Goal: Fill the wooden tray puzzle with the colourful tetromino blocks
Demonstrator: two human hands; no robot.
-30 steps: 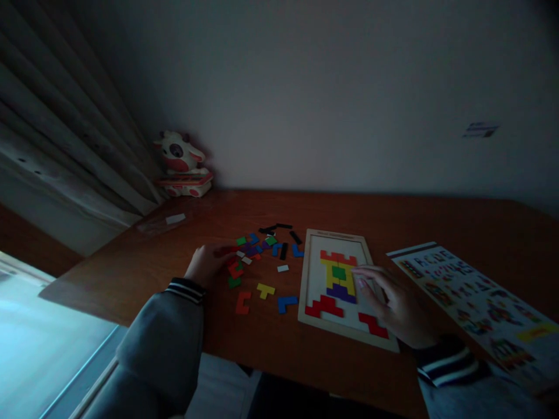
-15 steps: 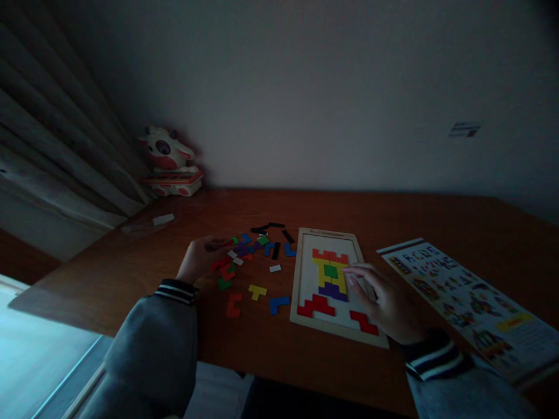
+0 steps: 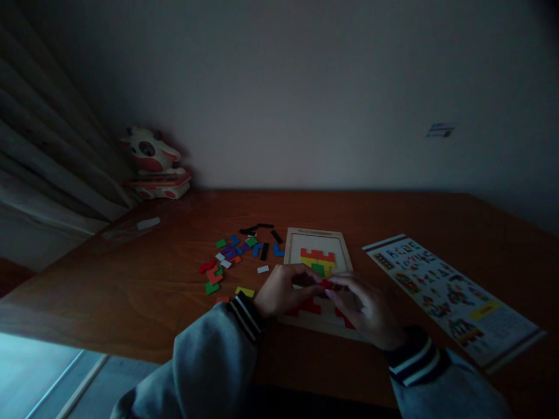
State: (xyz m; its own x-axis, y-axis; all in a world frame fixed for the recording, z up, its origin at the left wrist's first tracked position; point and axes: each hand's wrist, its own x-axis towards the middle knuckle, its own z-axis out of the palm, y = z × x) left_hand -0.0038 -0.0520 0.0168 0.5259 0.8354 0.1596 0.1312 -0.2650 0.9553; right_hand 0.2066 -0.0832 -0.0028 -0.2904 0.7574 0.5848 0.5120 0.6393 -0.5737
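Note:
Over the wooden puzzle board (image 3: 345, 247), my left hand (image 3: 289, 286) and my right hand (image 3: 364, 302) meet fingertip to fingertip. Between them they pinch a small red puzzle piece (image 3: 326, 284), mostly covered by the fingers. On the board lie orange pieces (image 3: 325, 255) along the top of a figure, with yellow pieces (image 3: 308, 261) and a green piece (image 3: 318, 269) below. A red piece (image 3: 311, 306) shows under my left hand and another red piece (image 3: 343, 318) beside my right hand. My hands hide the middle of the figure.
Loose colored pieces, such as a green one (image 3: 212, 288) and a black one (image 3: 264, 251), lie scattered left of the board. A printed pattern sheet (image 3: 449, 297) is on the right. A cow toy (image 3: 152, 166) stands at the table's back left, near a curtain (image 3: 56, 128).
My left hand has moved right from the loose pieces to the board and met my right hand. A red piece is now held between them. The view has shifted slightly to the right.

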